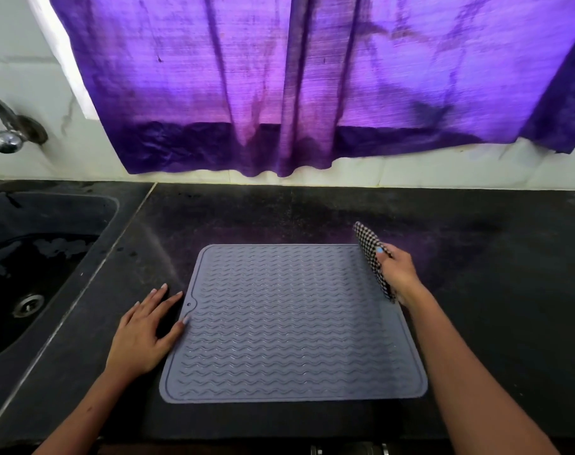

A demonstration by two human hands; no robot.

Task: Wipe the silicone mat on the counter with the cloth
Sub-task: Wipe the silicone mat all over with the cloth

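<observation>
presently, left hand point(141, 333) flat (fingers straight) at silicone mat point(292, 326) left edge; right hand point(399, 274) grips checked cloth point(369, 249) at far right corner.

No text, label, brand, number or sign can be read anywhere in this view
</observation>
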